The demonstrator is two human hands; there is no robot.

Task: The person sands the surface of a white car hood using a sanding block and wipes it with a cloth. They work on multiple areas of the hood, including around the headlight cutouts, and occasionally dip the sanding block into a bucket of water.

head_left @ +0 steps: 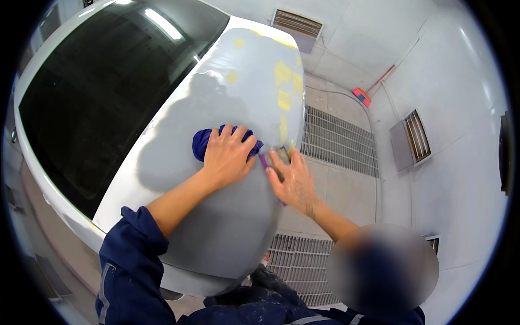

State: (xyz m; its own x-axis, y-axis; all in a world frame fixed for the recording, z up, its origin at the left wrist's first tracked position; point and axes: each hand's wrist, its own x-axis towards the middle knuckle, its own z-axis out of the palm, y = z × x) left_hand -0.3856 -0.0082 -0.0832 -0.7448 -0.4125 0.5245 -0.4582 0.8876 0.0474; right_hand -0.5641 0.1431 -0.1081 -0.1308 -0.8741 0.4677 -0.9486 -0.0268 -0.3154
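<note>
My left hand [228, 157] is closed over a bunched dark blue cloth [201, 144], pressing it on the grey primed panel [200, 225] of a white car. Close by on the right, my right hand [294, 181] grips a sanding block [264, 161] with a purple edge against the panel's rounded rear edge. Its fingers cover much of the block, so the face against the car is hidden. Yellow filler patches [283, 73] show through the primer along the far part of that edge. The grey looks darker on the near side of the panel.
The dark rear window [114, 92] fills the left side. Metal floor grates [341, 141] lie right of the car. A red-handled broom [362, 96] leans at the white wall, near louvred vents [414, 138]. A blurred oval covers the lower right.
</note>
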